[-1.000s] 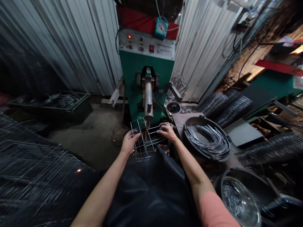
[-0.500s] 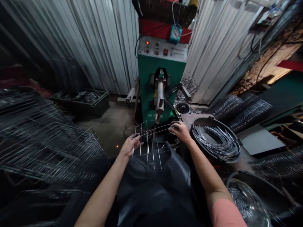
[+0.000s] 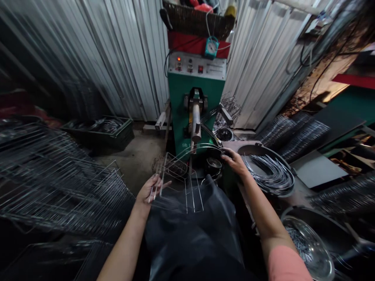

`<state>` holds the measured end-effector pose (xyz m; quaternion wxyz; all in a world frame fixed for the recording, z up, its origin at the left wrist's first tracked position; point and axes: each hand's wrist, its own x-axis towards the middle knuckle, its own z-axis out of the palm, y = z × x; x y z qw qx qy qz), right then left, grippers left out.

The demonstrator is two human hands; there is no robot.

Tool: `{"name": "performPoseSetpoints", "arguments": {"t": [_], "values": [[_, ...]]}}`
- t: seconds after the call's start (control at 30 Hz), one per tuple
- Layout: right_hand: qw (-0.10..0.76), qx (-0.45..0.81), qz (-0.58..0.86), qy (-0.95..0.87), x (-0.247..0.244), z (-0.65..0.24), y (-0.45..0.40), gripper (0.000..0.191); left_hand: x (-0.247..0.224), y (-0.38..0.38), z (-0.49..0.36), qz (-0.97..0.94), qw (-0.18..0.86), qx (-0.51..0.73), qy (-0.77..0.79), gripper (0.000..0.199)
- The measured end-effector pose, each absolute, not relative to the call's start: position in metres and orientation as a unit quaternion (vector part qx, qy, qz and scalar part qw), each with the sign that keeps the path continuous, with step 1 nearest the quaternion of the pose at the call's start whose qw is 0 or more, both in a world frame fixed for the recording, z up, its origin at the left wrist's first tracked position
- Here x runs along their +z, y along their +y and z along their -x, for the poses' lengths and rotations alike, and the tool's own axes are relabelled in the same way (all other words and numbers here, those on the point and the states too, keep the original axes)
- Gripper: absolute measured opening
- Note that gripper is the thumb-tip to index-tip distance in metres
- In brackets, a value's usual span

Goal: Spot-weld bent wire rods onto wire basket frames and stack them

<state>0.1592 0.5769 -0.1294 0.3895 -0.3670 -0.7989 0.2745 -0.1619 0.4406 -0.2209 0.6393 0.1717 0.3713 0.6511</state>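
Note:
A small wire frame [image 3: 185, 180] of thin bright bars hangs over the dark apron [image 3: 193, 234]. My left hand [image 3: 149, 189] grips its left side, with a finger stretched out to the right. At the right, my right hand [image 3: 233, 159] pinches the end of curved wires [image 3: 202, 145], which arch leftward to the frame in front of the machine's lower electrode. Whether the wires touch the frame is too blurred to tell. Beyond them stands the green machine [image 3: 178, 93] with its metal arm [image 3: 196, 121] pointing toward me.
Wire racks [image 3: 58, 179] are piled at the left, below a green bin [image 3: 117, 134]. To the right sit a round pan [image 3: 288, 168] of curved wires and a clear bowl [image 3: 325, 253] of short metal pieces. More bundled wire [image 3: 307, 134] lies behind.
My left hand has moved left and down with the frame, which is now tilted. My right hand has moved right, and the wires now bow upward. The view has shifted slightly.

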Motion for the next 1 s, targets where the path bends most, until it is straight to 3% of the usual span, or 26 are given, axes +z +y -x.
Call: {"name": "performPoseSetpoints", "arguments": {"t": [0.13,0.23,0.33,0.43,0.6,0.7,0.87,1.0], "values": [[0.471,0.256,0.370,-0.758,-0.124,-0.160,0.555,0.031,-0.220,0.437,0.173,-0.195,0.605,0.654,0.409,0.024],[0.502,0.194,0.345,-0.769,-0.110,-0.138,0.540,0.033,-0.207,0.439,0.180,-0.247,0.500,0.631,0.539,0.036],[0.448,0.169,0.284,-0.831,-0.098,-0.113,0.531,0.034,-0.173,0.439,0.173,-0.351,0.310,0.651,0.597,0.047],[0.395,0.167,0.247,-0.869,-0.090,-0.096,0.528,0.036,-0.126,0.441,0.149,-0.519,0.215,0.624,0.543,0.047],[0.387,0.144,0.273,-0.869,-0.068,-0.094,0.537,0.033,-0.069,0.469,0.121,-0.636,0.243,0.568,0.462,0.021],[0.373,0.111,0.299,-0.871,-0.062,-0.103,0.553,0.024,-0.061,0.493,0.124,-0.621,0.299,0.566,0.453,0.018],[0.247,0.077,0.376,-0.890,-0.106,-0.107,0.576,0.029,-0.097,0.521,0.127,-0.518,0.498,0.471,0.512,0.030],[0.158,0.074,0.407,-0.897,-0.152,-0.102,0.577,0.026,-0.140,0.525,0.125,-0.517,0.493,0.424,0.557,0.029]]}}
